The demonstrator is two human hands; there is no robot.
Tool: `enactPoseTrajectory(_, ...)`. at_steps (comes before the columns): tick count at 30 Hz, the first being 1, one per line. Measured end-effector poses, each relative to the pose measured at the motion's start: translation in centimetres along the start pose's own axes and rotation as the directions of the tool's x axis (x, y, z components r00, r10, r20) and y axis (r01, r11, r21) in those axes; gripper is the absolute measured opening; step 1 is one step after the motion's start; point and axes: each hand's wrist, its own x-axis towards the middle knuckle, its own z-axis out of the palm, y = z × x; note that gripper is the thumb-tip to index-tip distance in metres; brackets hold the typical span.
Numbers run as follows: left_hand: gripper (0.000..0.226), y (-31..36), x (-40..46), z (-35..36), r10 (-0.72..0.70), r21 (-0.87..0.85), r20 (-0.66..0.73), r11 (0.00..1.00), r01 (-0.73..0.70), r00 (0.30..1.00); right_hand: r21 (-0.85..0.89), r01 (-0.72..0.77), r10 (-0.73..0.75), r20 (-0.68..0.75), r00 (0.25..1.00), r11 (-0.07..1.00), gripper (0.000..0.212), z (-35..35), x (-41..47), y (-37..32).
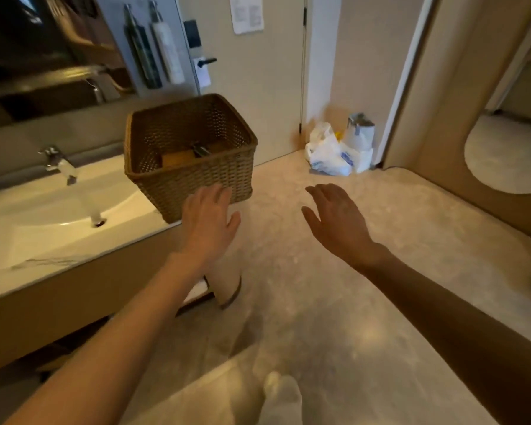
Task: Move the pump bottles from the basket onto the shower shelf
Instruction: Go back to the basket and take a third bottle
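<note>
at the bottom centre of the frame a pale-socked foot [281, 397] is seen on the marbled floor [365, 271]. above it, both arms are stretched forward. the left hand [207, 223] is spread open, empty, its fingertips just in front of the woven basket [166, 191] at centre left on the counter edge beside the sink [59, 207]. a pump bottle [181, 157] is seen lying inside, above the left hand. the right hand [337, 222] is open and empty, well right of the basket. no writing can be read.
</note>
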Motion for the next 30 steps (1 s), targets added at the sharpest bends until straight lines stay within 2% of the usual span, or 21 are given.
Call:
enactPoseTrajectory(3, 0.047, -2.7, 5.8, -0.1, -0.048, 0.004, -0.104, 0.999, 0.049, 0.993, -0.012, 0.088, -0.088, -0.011, 0.996, 0.996, 0.048, 0.8, 7.7, -0.5)
enactPoseTrajectory(6, 0.046, -5.1, 10.8, 0.4, -0.143, -0.049, -0.139, 0.989, 0.137, 0.980, 0.025, 0.134, -0.134, -0.005, 0.991, 0.991, 0.048, 1.5, 14.6, -1.3)
enactPoseTrajectory(17, 0.052, -12.0, 23.9, 5.7, -0.352, -0.009, -0.112, 0.936, 0.353, 0.929, 0.232, 0.374, -0.385, 0.002, 0.923, 0.898, 0.045, 7.3, 34.5, -3.5)
enactPoseTrajectory(25, 0.056, -15.9, 30.6, 10.6, -0.585, 0.090, 0.020, 0.809, 0.581, 0.811, 0.318, 0.565, -0.616, 0.083, 0.784, 0.762, 0.049, 13.6, 46.4, -5.2)
enactPoseTrajectory(30, 0.057, -17.5, 31.2, 12.2, -0.715, 0.131, 0.041, 0.696, 0.706, 0.698, 0.338, 0.584, -0.660, 0.184, 0.729, 0.738, 0.059, 17.1, 50.5, -7.9)
